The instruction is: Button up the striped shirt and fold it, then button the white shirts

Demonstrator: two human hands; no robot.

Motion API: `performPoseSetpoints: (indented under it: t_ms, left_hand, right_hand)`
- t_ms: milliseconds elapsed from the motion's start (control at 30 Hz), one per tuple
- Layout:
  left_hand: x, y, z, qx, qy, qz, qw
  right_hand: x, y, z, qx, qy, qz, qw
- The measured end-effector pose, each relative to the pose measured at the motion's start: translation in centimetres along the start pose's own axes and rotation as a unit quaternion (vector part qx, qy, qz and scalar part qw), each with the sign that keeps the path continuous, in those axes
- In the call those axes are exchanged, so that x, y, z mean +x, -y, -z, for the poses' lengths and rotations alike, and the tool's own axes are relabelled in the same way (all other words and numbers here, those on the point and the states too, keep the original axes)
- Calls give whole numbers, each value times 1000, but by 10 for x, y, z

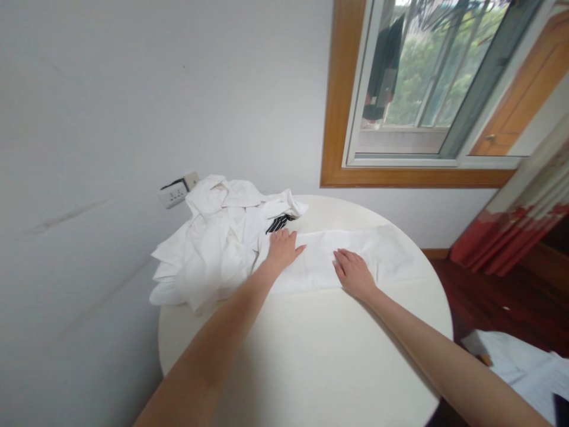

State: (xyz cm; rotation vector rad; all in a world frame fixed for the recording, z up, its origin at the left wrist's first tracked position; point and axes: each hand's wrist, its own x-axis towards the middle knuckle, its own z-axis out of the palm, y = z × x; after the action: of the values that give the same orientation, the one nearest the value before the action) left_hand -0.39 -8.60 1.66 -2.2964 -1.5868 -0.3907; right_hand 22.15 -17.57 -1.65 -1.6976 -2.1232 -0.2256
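A white folded cloth (pixel 382 252) lies flat across the far half of a round white table (pixel 320 356). My left hand (pixel 281 248) rests palm down on the cloth's left end, fingers stretched out. My right hand (pixel 353 273) lies flat on the cloth near its middle, fingers extended. Neither hand grips anything. To the left of my left hand sits a heap of crumpled white garments (pixel 213 237), with a bit of black-and-white striped fabric (pixel 278 223) showing at its far edge.
The table stands against a white wall with a wall socket (pixel 178 191) behind the heap. A wood-framed window (pixel 427 95) is at the back right. A red and white curtain (pixel 515 219) hangs at the right above a dark wooden floor. White fabric (pixel 524 367) lies at the lower right.
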Motion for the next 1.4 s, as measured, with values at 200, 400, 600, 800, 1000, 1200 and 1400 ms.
performPoseSetpoints:
  t_ms: [200,400,600,800,1000,1200,1400]
  left_hand:
    - [5,-6,17,-9,15,-41,999]
    - [-25,-9,48,-143,45,-193,970]
    - [-66,-16,94,-303,129,-241,913]
    - [-86,-16,172,-316,234,-236,889]
    - [-88,-20,181,-366,367,-252,817]
    - [-74,-34,92,-295,67,-166,939]
    - [-81,-25,40,-201,88,-166,961]
  right_hand:
    - [4,3,9,43,-3,-37,998]
    - [11,-22,36,67,-137,33,988]
    - [9,-44,73,53,9,134,990]
    - [-30,-32,129,112,157,66,979]
    - [-62,-29,183,276,347,87,892]
    - [-30,-33,150,253,136,27,957]
    - [-4,-50,84,-58,78,-22,995]
